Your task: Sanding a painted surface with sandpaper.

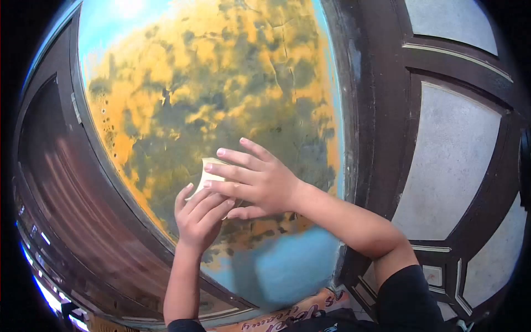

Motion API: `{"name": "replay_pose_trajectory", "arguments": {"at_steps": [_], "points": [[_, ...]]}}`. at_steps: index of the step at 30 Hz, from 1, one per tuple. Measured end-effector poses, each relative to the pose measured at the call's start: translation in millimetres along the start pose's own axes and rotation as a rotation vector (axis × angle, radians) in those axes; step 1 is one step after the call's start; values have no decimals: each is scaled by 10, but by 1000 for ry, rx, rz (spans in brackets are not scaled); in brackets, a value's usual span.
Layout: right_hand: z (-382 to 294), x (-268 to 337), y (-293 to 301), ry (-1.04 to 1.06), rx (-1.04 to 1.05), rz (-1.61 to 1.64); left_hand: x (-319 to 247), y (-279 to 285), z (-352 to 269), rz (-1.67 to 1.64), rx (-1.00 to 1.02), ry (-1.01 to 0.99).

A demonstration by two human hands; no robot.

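Note:
A pale cream sheet, perhaps sandpaper or paper (205, 176), is between my two hands in front of a wall (232, 103) with patchy yellow, grey and blue paint. Near its lower edge, my left hand (199, 216) holds the sheet, fingers bent over it. My right hand (257, 182) lies across its right side, fingers spread, the fingertips over the sheet and close to my left fingers. Whether the right hand grips it or only touches it cannot be told. The lower part of the sheet is hidden behind the fingers.
A dark brown wooden door (83, 174) with a glossy panel stands at the left. To the right is a dark wooden frame with pale panels (452, 162). A printed orange banner or cloth (286, 315) bearing writing lies low, near my body.

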State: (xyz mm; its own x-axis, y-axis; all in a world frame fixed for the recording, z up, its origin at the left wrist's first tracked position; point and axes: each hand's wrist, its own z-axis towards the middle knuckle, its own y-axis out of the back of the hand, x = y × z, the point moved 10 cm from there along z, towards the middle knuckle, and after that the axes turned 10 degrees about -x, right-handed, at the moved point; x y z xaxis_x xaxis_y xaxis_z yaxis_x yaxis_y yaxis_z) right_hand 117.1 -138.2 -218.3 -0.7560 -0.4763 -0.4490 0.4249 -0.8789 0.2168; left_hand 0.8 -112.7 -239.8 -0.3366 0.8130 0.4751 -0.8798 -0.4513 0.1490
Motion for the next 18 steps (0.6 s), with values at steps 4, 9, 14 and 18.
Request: {"name": "replay_pose_trajectory", "arguments": {"at_steps": [4,9,14,18], "points": [[74,-29,230,35,100,-78,37,146,261,10,-147,-107],[163,-14,643,72,3,-129,157,259,391,-34,-299,-43],[91,-185,634,-290,101,531,505,-96,160,-491,-257,319],[-133,-259,399,-668,200,1012,530,-225,147,-640,-321,452]]}}
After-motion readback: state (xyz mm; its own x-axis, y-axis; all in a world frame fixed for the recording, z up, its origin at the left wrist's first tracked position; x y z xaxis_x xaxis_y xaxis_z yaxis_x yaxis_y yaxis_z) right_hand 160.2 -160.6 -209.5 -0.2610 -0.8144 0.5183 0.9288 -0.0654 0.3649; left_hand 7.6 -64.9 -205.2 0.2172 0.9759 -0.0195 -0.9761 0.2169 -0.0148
